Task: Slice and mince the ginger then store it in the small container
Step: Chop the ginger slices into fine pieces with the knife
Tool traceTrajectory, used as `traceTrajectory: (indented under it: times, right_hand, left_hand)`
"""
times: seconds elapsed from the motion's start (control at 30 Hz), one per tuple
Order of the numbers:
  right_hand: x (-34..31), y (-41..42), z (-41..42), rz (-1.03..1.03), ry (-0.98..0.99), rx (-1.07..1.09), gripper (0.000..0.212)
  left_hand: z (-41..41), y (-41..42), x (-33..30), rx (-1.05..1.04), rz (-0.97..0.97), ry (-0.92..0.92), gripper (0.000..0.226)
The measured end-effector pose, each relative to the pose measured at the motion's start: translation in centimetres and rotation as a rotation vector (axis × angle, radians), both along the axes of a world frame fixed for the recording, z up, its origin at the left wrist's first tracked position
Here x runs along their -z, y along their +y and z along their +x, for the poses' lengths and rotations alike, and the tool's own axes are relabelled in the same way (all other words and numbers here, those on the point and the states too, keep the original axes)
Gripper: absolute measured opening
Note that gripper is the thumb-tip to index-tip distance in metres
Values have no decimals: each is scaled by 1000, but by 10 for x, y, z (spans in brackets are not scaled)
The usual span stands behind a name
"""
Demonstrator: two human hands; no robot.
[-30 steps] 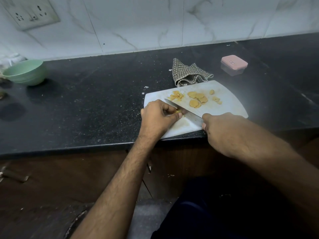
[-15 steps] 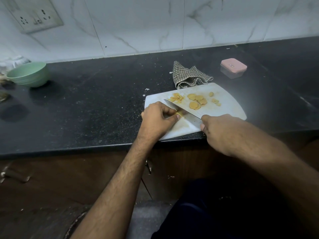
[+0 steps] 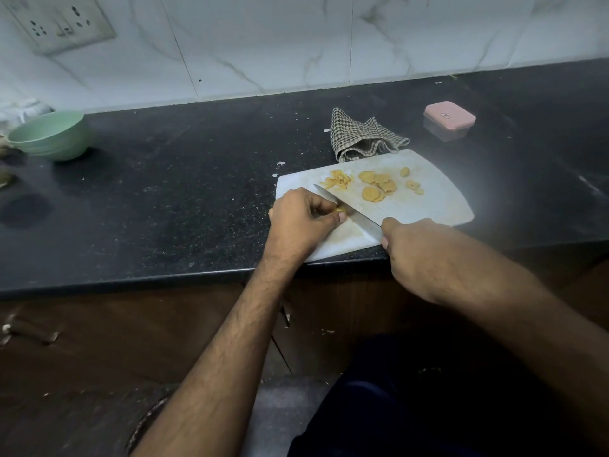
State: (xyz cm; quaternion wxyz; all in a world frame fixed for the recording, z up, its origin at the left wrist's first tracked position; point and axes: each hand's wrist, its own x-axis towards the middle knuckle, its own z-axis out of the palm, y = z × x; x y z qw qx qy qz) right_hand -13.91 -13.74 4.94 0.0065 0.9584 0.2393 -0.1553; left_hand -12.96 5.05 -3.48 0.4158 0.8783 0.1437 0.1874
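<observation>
So the person's got a white cutting board [image 3: 428, 206] sitting at the front edge of the black countertop [image 3: 164, 199], angled a bit, with its near corner right at the counter's lip. The left hand [image 3: 301, 221] is curled over a small piece of ginger [image 3: 341, 210] near the board's left side, fingertips and thumb pinching it down against the board. Only a tiny yellow bit of it peeks out past the fingers, so can't really say how much is left under there. The right hand [image 3: 418, 255] is wrapped tight around the knife [image 3: 349, 212] handle, which is totally hidden in the fist. The blade runs diagonally from that hand up toward the board's left edge, lying right against the ginger piece and the left fingertips.

Further back on the board there's a cluster of round ginger slices [image 3: 377, 188], overlapping, a few smaller bits just to their right, and a little heap of thin ginger shreds [image 3: 336, 181] close to the knife tip.

Behind the board's far edge lies a crumpled checkered cloth [image 3: 362, 140], touching or nearly touching it. The small container [image 3: 449, 118] with a pink lid, closed, sits to the right of the cloth, apart from the board. A green bowl [image 3: 52, 135] is way off by the left end of the counter
</observation>
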Motion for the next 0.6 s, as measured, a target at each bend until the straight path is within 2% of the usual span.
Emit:
traceTrajectory:
  times: [0.27, 0.6]
  right_hand:
    - [3, -7, 7, 11, -1, 4, 2]
    - [-12, -4, 3, 13, -12, -3, 6]
  left_hand:
    - [-2, 0, -2, 9, 24, 17, 9]
    - [-2, 0, 0, -15, 7, 8, 15]
